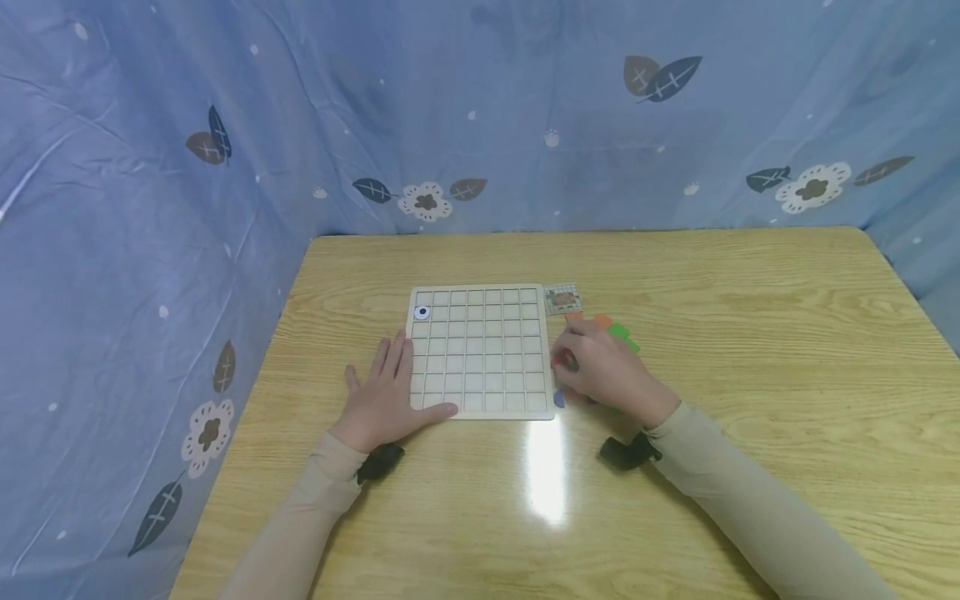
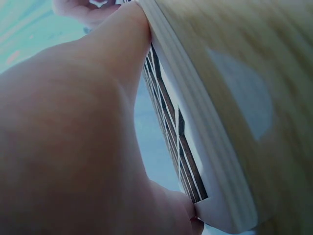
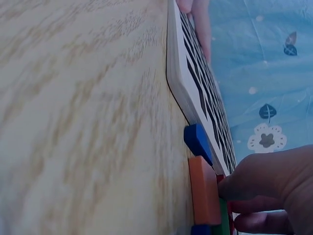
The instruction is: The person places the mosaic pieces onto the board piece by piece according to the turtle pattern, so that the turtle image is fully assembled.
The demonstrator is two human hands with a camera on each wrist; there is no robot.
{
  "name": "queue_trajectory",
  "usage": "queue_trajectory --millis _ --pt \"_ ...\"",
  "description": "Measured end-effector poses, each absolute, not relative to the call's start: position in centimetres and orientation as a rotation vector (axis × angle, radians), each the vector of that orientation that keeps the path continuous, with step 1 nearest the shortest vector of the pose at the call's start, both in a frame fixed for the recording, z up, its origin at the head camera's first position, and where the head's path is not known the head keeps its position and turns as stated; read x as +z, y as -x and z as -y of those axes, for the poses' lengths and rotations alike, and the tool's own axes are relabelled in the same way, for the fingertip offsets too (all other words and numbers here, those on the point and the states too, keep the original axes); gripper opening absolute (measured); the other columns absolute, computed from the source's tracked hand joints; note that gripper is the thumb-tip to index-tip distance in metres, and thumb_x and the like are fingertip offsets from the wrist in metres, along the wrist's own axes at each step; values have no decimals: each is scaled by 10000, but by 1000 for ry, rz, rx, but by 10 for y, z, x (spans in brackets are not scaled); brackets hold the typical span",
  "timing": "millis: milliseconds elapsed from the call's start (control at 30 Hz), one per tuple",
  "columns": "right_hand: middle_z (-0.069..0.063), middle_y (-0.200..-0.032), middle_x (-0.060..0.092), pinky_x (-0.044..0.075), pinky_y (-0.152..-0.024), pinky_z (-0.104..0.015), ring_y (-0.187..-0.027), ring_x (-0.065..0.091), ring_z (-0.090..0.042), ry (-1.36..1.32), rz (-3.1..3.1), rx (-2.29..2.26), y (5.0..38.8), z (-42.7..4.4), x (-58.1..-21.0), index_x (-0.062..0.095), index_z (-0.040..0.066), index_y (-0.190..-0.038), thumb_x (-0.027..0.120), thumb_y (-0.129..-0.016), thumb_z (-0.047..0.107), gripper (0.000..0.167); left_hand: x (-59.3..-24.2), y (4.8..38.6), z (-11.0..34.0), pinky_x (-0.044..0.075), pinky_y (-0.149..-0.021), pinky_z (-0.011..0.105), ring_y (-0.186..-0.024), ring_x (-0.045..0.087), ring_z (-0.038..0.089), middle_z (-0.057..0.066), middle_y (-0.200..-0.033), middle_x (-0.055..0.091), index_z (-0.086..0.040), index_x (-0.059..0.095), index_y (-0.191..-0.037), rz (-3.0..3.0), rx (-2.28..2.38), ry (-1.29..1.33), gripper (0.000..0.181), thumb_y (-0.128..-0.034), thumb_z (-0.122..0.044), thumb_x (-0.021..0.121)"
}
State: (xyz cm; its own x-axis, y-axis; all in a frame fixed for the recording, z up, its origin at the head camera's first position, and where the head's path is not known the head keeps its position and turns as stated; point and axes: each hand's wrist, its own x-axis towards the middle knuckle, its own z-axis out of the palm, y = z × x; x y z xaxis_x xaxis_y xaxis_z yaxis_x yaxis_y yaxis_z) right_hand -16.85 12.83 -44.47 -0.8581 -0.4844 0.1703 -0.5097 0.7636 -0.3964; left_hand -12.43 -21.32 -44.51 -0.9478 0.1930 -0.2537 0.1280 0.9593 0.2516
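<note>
A pale wooden board with a grid of square cells lies on the table. My left hand rests flat on its lower left part, fingers spread along the left edge and thumb on the near edge. A white round piece with a dark dot sits in a cell at the upper left. Just off the board's right edge, my right hand pinches a small red block, mostly hidden by the fingers. Beside it lie a blue block, an orange block and a green block.
A small picture card lies by the board's upper right corner. Green pieces and an orange piece show beyond the right hand. The wooden table ends at a blue patterned curtain behind and to the left.
</note>
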Motion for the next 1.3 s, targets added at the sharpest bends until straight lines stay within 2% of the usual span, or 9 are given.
queue_trajectory --millis 200,333,500,600,733,867,1133,1300 --pt "4 -875 596 402 -520 -238 -705 502 -132 -798 2903 655 169 -129 -446 739 123 -819 817 -862 173 102 -445 124 213 49 -1116 863 -1628 -5 382 129 -1764 -50 -22 50 -1669 -2833 345 -237 1298 -828 -853 587" --pt "21 -860 565 396 -525 -237 -711 488 -128 -836 2890 645 169 -130 -446 729 135 -838 821 -850 181 104 -446 124 214 38 -1120 860 -1628 -16 377 122 -1764 -62 -27 38 -1670 -2826 347 -234 1301 -828 -856 582" --pt "17 -892 577 426 -617 -263 -755 499 -140 -974 2832 611 168 -130 -445 727 130 -893 802 -827 115 101 -447 125 214 31 -1126 853 -1629 -26 374 119 -1764 -73 -31 25 -1671 -2818 342 -228 1304 -828 -859 578" --pt "25 -887 581 435 -679 -286 -786 503 -150 -1025 2823 602 168 -130 -444 723 131 -908 793 -781 66 159 -447 125 214 28 -1130 850 -1629 -31 372 117 -1763 -77 -32 19 -1670 -2814 341 -225 1305 -830 -856 581" --pt "34 -873 561 431 -728 -312 -817 497 -165 -1036 2856 596 168 -131 -443 698 139 -906 835 -724 70 238 -447 126 214 31 -1125 855 -1628 -29 377 121 -1763 -74 -26 20 -1669 -2817 344 -229 1302 -833 -848 586" --pt "28 -879 553 424 -758 -329 -847 497 -182 -1020 2890 606 169 -131 -442 681 137 -901 843 -725 76 248 -448 126 215 37 -1121 859 -1628 -26 377 122 -1763 -72 -24 23 -1669 -2823 341 -235 1300 -834 -848 582" --pt "36 -813 505 376 -711 -302 -808 474 -167 -1032 2872 646 171 -133 -443 622 156 -837 759 -758 28 203 -447 125 215 35 -1123 856 -1629 -25 373 118 -1765 -71 -26 29 -1670 -2823 347 -233 1302 -830 -852 582" --pt "48 -809 513 368 -651 -262 -784 462 -136 -1040 2849 669 171 -134 -443 679 155 -874 758 -785 48 161 -447 125 215 38 -1123 856 -1630 -24 367 111 -1766 -72 -30 28 -1671 -2825 345 -234 1302 -828 -856 579"
